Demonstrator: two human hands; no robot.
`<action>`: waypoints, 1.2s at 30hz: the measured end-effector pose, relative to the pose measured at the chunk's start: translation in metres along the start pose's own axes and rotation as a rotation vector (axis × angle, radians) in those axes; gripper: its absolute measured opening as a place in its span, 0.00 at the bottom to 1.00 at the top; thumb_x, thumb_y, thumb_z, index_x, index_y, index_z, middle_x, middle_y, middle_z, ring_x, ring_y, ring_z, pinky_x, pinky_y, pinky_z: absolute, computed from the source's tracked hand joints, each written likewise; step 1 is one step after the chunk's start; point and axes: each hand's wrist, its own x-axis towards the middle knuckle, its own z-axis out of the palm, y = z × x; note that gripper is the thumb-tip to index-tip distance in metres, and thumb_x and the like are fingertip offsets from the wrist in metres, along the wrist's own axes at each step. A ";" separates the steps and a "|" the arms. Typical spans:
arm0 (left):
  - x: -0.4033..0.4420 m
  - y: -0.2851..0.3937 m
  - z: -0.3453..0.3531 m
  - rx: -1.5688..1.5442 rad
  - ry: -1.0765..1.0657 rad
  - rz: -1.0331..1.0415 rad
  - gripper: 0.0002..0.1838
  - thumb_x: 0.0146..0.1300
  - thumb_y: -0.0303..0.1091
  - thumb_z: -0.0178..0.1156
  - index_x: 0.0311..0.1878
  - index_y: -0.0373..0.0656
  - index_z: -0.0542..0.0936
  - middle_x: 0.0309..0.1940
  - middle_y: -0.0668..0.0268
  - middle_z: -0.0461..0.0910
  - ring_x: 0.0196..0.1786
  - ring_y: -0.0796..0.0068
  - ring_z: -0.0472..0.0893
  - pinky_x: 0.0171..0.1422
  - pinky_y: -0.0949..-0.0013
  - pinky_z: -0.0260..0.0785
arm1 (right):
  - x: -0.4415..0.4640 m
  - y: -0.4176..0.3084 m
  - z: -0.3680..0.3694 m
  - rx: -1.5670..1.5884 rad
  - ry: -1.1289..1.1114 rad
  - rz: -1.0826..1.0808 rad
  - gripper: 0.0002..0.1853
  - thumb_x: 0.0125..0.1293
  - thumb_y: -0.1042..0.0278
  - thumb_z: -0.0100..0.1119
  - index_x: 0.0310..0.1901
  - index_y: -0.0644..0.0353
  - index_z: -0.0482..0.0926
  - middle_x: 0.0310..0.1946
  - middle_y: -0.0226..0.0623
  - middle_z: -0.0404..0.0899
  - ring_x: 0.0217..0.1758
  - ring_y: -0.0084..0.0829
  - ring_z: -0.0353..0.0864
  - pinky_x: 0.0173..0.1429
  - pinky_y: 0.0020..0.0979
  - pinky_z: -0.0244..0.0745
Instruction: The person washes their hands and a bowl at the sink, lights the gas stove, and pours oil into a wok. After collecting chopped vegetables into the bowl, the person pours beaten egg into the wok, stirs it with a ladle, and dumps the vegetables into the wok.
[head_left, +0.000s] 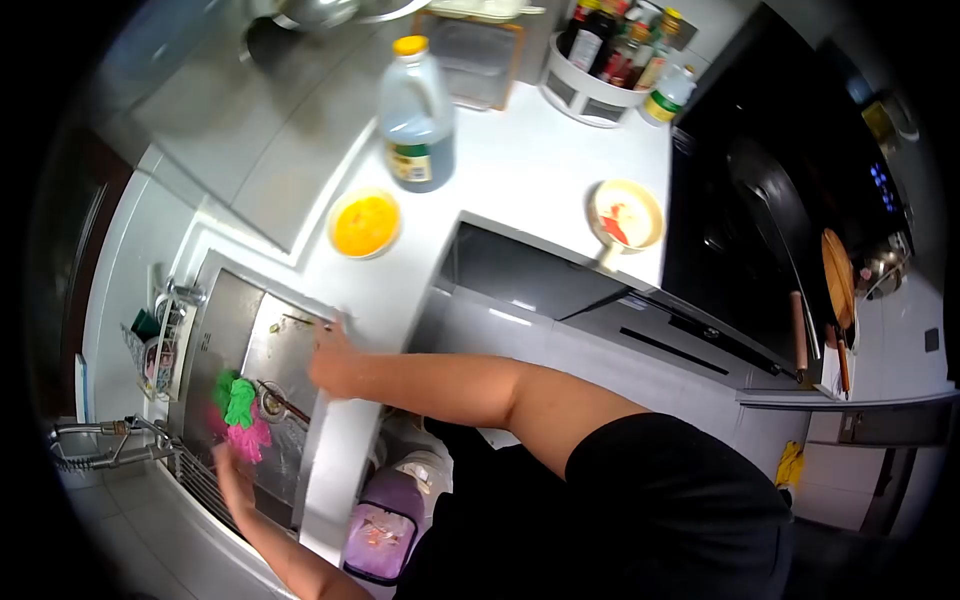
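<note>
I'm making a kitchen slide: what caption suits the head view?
Steel sink with a green cloth and a pink cloth, left hand beside the pink one, right hand near the rim.

Pretty bright indoors, white counter [520, 155] close to washed out. Steel sink [235, 320] has dull sheen, small glare streaks below counter edge. Hob [710, 210] and black shirt [680, 490] super dark, detail mostly lost. Blue display [881, 188] glows. Left hand [232, 478], right hand [335, 362] kinda soft, blurry. Heavy fisheye: edges bend, corners go black.
</note>
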 end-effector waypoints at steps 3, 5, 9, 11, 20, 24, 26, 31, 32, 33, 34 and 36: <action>0.005 -0.036 0.034 1.626 0.723 0.260 0.22 0.57 0.49 0.51 0.53 0.49 0.72 0.54 0.53 0.67 0.60 0.54 0.63 0.62 0.45 0.47 | -0.076 0.034 0.026 0.012 0.460 0.013 0.18 0.53 0.53 0.56 0.40 0.58 0.74 0.34 0.42 0.75 0.44 0.40 0.73 0.47 0.38 0.68; 0.020 -0.018 0.076 0.761 0.799 0.462 0.16 0.57 0.42 0.54 0.43 0.42 0.75 0.44 0.52 0.74 0.48 0.55 0.72 0.52 0.55 0.61 | -0.159 0.058 0.028 0.238 0.407 -0.016 0.18 0.54 0.54 0.55 0.41 0.58 0.73 0.32 0.40 0.73 0.44 0.39 0.72 0.46 0.38 0.68; -0.003 0.032 0.251 0.573 0.446 0.887 0.06 0.54 0.28 0.56 0.31 0.35 0.72 0.30 0.54 0.72 0.37 0.57 0.73 0.44 0.62 0.63 | -0.352 0.130 0.108 0.262 0.708 0.268 0.10 0.58 0.62 0.49 0.36 0.58 0.76 0.33 0.41 0.74 0.37 0.42 0.73 0.42 0.39 0.69; -0.038 0.074 0.353 0.494 0.109 1.142 0.11 0.51 0.22 0.57 0.38 0.36 0.70 0.42 0.53 0.68 0.49 0.56 0.68 0.54 0.64 0.60 | -0.460 0.141 0.148 0.677 0.749 0.620 0.11 0.58 0.63 0.53 0.37 0.59 0.76 0.30 0.41 0.76 0.35 0.33 0.76 0.40 0.32 0.70; -0.080 0.189 0.591 0.325 -0.687 0.285 0.25 0.56 0.50 0.57 0.40 0.34 0.68 0.24 0.65 0.70 0.20 0.78 0.72 0.18 0.74 0.66 | -0.790 0.078 0.131 1.369 2.060 0.709 0.22 0.62 0.47 0.46 0.43 0.61 0.70 0.30 0.34 0.75 0.33 0.25 0.78 0.36 0.27 0.75; -0.057 0.188 0.617 0.329 -0.576 0.386 0.21 0.58 0.47 0.54 0.34 0.33 0.67 0.18 0.68 0.65 0.15 0.81 0.64 0.15 0.75 0.62 | -0.793 0.070 0.044 1.114 1.606 0.958 0.28 0.62 0.50 0.47 0.56 0.63 0.61 0.34 0.37 0.74 0.33 0.27 0.77 0.33 0.25 0.74; -0.023 0.180 0.635 0.288 -0.460 0.459 0.21 0.59 0.46 0.53 0.34 0.33 0.67 0.18 0.66 0.67 0.15 0.79 0.66 0.14 0.74 0.64 | -0.785 0.086 0.019 0.973 1.375 1.121 0.25 0.61 0.60 0.51 0.57 0.64 0.60 0.30 0.37 0.73 0.23 0.23 0.74 0.23 0.23 0.70; -0.006 0.217 0.649 0.314 -0.307 0.476 0.25 0.58 0.46 0.53 0.39 0.26 0.68 0.28 0.54 0.74 0.22 0.67 0.76 0.14 0.69 0.70 | -0.766 0.103 0.000 0.580 1.059 1.370 0.22 0.59 0.68 0.50 0.54 0.68 0.63 0.20 0.35 0.71 0.16 0.21 0.68 0.18 0.24 0.65; -0.005 0.221 0.648 0.252 -0.240 0.464 0.24 0.58 0.45 0.53 0.39 0.26 0.68 0.30 0.53 0.74 0.24 0.65 0.77 0.14 0.68 0.70 | -0.761 0.096 -0.001 0.530 1.134 1.361 0.21 0.59 0.69 0.49 0.52 0.69 0.65 0.18 0.34 0.70 0.16 0.22 0.68 0.19 0.25 0.65; -0.002 0.226 0.648 0.189 -0.172 0.450 0.24 0.58 0.45 0.53 0.40 0.26 0.68 0.32 0.52 0.74 0.26 0.64 0.77 0.14 0.68 0.71 | -0.757 0.090 -0.001 0.477 1.207 1.349 0.20 0.58 0.69 0.49 0.51 0.70 0.66 0.16 0.33 0.68 0.17 0.22 0.68 0.21 0.25 0.65; 0.003 0.231 0.645 0.158 -0.156 0.434 0.24 0.57 0.44 0.54 0.41 0.27 0.68 0.36 0.51 0.73 0.27 0.63 0.77 0.16 0.68 0.73 | -0.757 0.095 0.009 0.271 1.250 1.290 0.19 0.58 0.68 0.50 0.49 0.71 0.68 0.17 0.36 0.70 0.19 0.25 0.69 0.26 0.27 0.66; 0.018 0.233 0.634 0.068 -0.116 0.433 0.24 0.56 0.42 0.55 0.45 0.28 0.65 0.37 0.50 0.72 0.29 0.64 0.77 0.17 0.69 0.75 | -0.755 0.086 0.015 0.205 1.306 1.342 0.18 0.58 0.69 0.51 0.48 0.71 0.68 0.19 0.40 0.72 0.21 0.28 0.70 0.30 0.28 0.66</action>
